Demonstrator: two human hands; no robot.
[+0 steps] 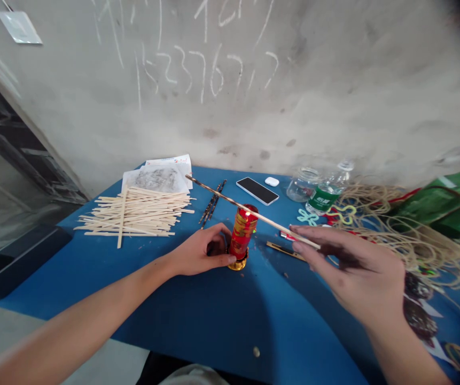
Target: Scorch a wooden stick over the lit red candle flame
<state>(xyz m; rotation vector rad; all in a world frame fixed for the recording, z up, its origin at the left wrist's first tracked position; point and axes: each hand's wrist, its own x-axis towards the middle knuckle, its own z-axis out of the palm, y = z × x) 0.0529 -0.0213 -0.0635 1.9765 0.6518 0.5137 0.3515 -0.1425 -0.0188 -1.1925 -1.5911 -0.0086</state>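
My left hand [201, 249] wraps the lower part of a red cylindrical candle [242, 232], which stands upright on a gold base [238, 262] with a small flame at its top. My right hand [352, 267] pinches a long thin wooden stick [230, 204] between its fingers. The stick slants across the flame, touching or nearly touching it. Its far half has dark scorch marks. Several loose wooden sticks [133, 216] lie in a pile to the left of my left hand.
Several dark-marked sticks [212, 202] lie behind the candle on the blue table [197, 305]. Papers [155, 176], a phone [257, 191], a white earbud case [272, 181], a glass jar [302, 184], a water bottle [326, 191] and tangled twine [408, 235] stand along the back and right, against a chalk-marked wall [230, 80].
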